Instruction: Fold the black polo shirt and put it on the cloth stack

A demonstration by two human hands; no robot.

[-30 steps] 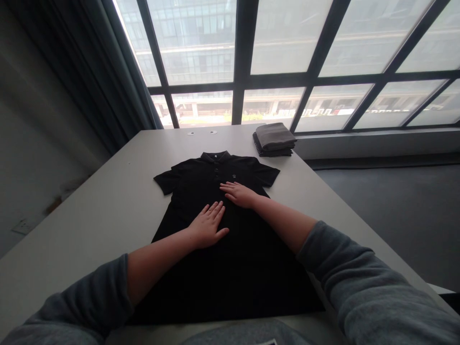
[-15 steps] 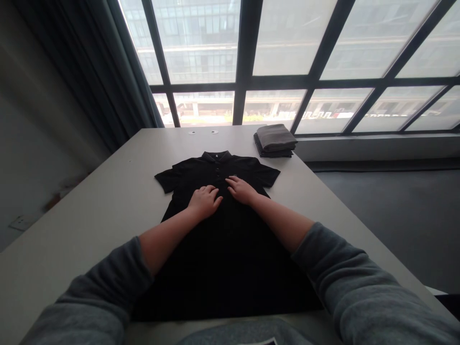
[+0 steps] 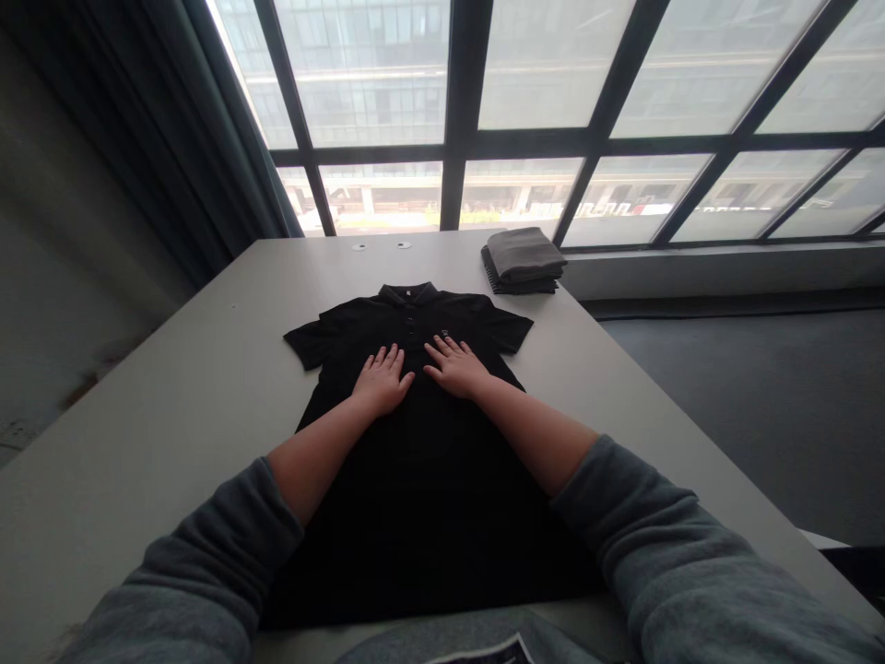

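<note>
A black short-sleeved polo shirt (image 3: 429,489) lies spread face up, its collar at the far end and its hem near my body. My left hand (image 3: 382,379) rests on the left side of its chest, fingers spread and flat on the cloth. Beside it, my right hand (image 3: 456,366) lies flat on the right side of the chest, just below a small light logo (image 3: 444,332). Neither hand grips anything. Both short sleeves point outward, and my forearms cover parts of the shirt's sides.
The shirt is on a white table (image 3: 180,406). At its far right edge sits a stack of folded grey and dark clothes (image 3: 524,258). Two round cable-hole covers (image 3: 404,246) show near the far edge. Beyond are large windows and a dark curtain (image 3: 172,120).
My fingers, bent and closer together before, are now spread flat on the shirt. The hands have drawn slightly apart, and the logo shows more clearly. The view has shifted slightly.
</note>
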